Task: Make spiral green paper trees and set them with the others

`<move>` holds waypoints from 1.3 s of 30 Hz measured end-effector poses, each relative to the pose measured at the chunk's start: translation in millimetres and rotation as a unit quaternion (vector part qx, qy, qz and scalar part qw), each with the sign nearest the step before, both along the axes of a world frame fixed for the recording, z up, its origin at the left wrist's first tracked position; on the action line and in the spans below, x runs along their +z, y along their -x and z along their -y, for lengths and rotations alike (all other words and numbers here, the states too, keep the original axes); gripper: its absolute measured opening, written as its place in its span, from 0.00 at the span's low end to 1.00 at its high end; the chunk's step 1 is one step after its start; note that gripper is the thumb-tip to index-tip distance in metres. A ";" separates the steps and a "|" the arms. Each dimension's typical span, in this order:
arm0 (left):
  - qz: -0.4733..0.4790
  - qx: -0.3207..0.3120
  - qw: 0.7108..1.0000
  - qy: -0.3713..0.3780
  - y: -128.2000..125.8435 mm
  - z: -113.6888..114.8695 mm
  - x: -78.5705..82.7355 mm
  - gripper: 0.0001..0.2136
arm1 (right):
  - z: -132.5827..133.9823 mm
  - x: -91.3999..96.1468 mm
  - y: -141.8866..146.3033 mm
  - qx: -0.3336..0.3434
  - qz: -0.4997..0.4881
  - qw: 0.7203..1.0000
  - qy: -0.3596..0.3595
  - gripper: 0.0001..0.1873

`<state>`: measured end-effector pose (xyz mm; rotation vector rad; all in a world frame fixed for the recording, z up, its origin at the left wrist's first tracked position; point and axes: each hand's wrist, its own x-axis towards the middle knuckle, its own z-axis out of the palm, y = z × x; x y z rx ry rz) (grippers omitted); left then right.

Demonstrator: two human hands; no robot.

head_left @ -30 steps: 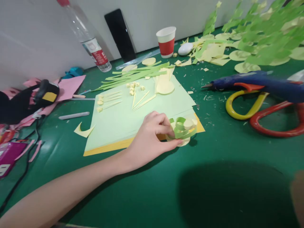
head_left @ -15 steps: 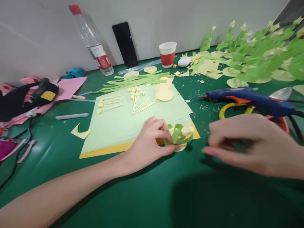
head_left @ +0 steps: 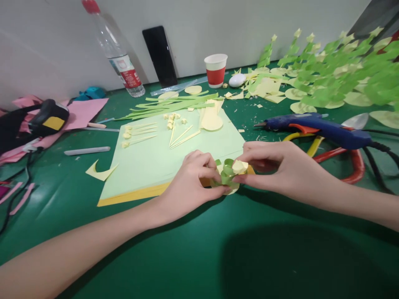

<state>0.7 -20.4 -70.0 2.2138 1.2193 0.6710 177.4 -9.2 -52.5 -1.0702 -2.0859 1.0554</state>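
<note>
Between my two hands is a small paper plant (head_left: 228,168) made of curled green strip with a pale yellow paper star (head_left: 240,167) on it and a round pale base beneath. My left hand (head_left: 199,174) pinches the plant low on its left side, thumb near the base. From the right, my right hand (head_left: 274,164) closes thumb and fingers around the star end of the green strip. It all sits at the near right corner of the light green paper sheets (head_left: 146,166), which show a yellow edge. Several star-tipped paper sticks (head_left: 140,133) lie on these sheets.
A blue hot glue gun (head_left: 314,126) lies at the right, over scissors with red and yellow handles (head_left: 357,166). Behind stand a paper cup (head_left: 215,70), a phone (head_left: 160,56) and a water bottle (head_left: 120,58). Finished paper plants (head_left: 336,79) crowd the back right. Green strips (head_left: 174,104) lie behind the sheets.
My right hand has moved left, from beside the glue gun onto the paper plant, and now grips its star end. My left hand keeps its hold. The view has shifted slightly.
</note>
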 end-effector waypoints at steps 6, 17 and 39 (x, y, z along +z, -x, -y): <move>-0.011 0.006 1.000 -0.014 -0.3 0.6 -0.8 0.09 | -1.0 -2.4 0.2 0.009 -0.003 1.000 -0.002 0.13; -0.027 0.019 0.999 -0.006 10.5 -1.8 7.8 0.03 | -2.3 -3.3 0.3 0.023 0.013 0.997 -0.073 0.06; 0.054 0.045 0.997 0.027 18.3 -1.7 3.4 0.08 | 0.2 -3.7 3.7 0.039 0.018 0.991 -0.126 0.06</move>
